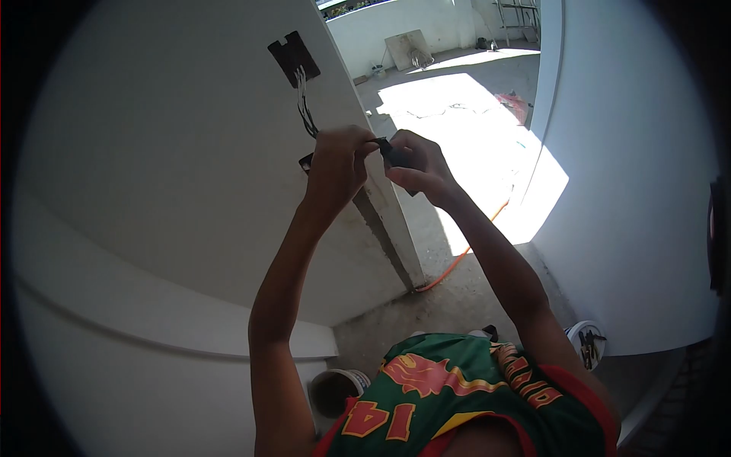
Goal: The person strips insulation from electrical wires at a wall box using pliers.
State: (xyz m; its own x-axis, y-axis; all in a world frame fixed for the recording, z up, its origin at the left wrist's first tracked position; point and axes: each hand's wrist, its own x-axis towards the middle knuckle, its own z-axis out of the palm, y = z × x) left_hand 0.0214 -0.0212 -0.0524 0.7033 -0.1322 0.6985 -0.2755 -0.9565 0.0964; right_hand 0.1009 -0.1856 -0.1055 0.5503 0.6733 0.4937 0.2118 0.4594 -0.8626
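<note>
Several black and white electrical wires (306, 113) hang from a dark wall box (294, 58) and run down to my left hand (340, 160). The fingers of that hand are closed in a pinch on the wires. Close beside it, my right hand (423, 166) is wrapped around a dark handheld object (397, 157). Its narrow black end points toward my left fingertips; the exact kind cannot be made out. A second dark wall box (307, 163) is partly hidden behind my left wrist.
A grey patched channel (381, 234) runs down the wall to an orange conduit (464, 254) on the floor. Below stand a bucket (358, 378) and a white bucket of tools (597, 352). Beyond the doorway, a board (409, 50) leans on a wall.
</note>
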